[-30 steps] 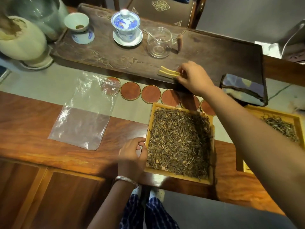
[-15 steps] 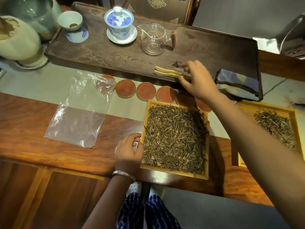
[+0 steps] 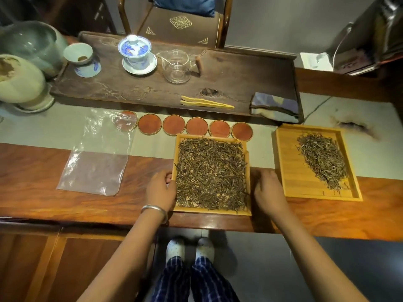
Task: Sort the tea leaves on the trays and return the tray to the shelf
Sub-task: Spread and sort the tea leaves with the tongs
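— Head view, tray position?
— Bamboo tray (image 3: 248, 171) of tea leaves (image 3: 210, 173) lies square to the wooden table (image 3: 32, 171) edge, just below the coasters (image 3: 196, 126).
— Hands?
— Left hand (image 3: 161, 190) fingers curl on its left rim; right hand (image 3: 269, 190) rests beside the right rim, grip unclear.

Bare wood lies open at your 9 o'clock beyond the plastic bag (image 3: 98, 158); at 12, coasters (image 3: 197, 126) crowd the full tray (image 3: 211, 211), and at 3 the second tray (image 3: 283, 162) narrows the gap.
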Tool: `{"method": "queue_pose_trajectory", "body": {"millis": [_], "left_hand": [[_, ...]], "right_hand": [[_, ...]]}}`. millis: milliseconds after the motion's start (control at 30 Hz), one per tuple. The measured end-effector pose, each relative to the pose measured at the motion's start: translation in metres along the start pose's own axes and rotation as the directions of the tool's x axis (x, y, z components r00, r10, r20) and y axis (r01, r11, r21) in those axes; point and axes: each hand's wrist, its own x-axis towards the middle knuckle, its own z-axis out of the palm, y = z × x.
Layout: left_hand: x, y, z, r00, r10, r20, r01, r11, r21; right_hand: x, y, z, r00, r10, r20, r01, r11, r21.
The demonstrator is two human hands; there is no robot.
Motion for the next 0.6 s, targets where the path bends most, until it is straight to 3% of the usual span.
{"method": "queue_pose_trajectory", "body": {"millis": [133, 333, 600], "left_hand": [[0.001, 0.002, 0.003, 0.999, -0.031, -0.043, 0.028, 0.998, -0.063], [0.006, -0.001, 0.006, 0.998, -0.055, 0.014, 0.056, 0.992, -0.116], [0.001, -0.006, -0.005, 0.996, 0.04, 0.082, -0.021, 0.975, -0.219]], "right_hand": [[0.002, 0.004, 0.016, 0.997, 0.076, 0.026, -0.076, 0.997, -0.016], [0.007, 0.002, 0.026, 0.984, 0.177, -0.031, -0.17, 0.971, 0.168], [0.012, 0.01, 0.016, 0.995, 0.098, 0.001, -0.095, 0.966, 0.242]]}}
